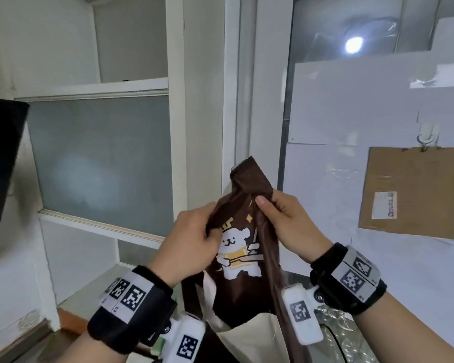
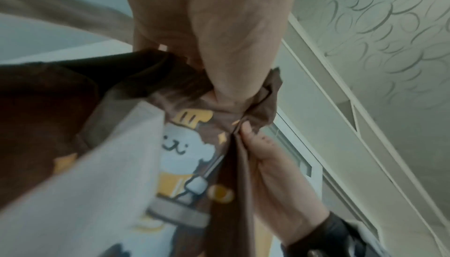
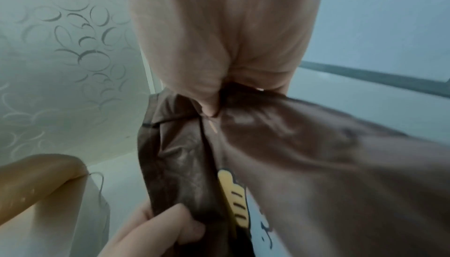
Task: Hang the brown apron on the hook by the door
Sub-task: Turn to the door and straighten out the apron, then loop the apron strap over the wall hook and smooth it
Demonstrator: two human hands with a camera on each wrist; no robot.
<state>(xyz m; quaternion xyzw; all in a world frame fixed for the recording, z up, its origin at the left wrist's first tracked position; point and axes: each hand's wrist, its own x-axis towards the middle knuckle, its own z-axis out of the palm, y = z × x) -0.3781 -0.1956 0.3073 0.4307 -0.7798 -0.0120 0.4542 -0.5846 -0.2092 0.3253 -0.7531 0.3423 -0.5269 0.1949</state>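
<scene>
Thin brown cloth with a faint sheen for the apron (image 1: 243, 289), creased and bunched at centre frame, carrying a flat matt print of a white bear (image 1: 235, 247) in yellow. Cream canvas (image 1: 249, 339), coarser and matt, at bottom centre. Frosted glass panes (image 1: 102, 163) at left, set in smooth white-painted frames. Matt white paper sheets (image 1: 364, 106) at right, with patches of glossy clear tape. Rough brown cardboard (image 1: 409, 189) at right, bearing a paper label. Clear glossy plastic hook (image 1: 427, 138) above the cardboard. Crinkled shiny foil (image 1: 333, 320) at lower right. Black fuzzy fabric wrist straps (image 1: 131, 313) at the bottom.
</scene>
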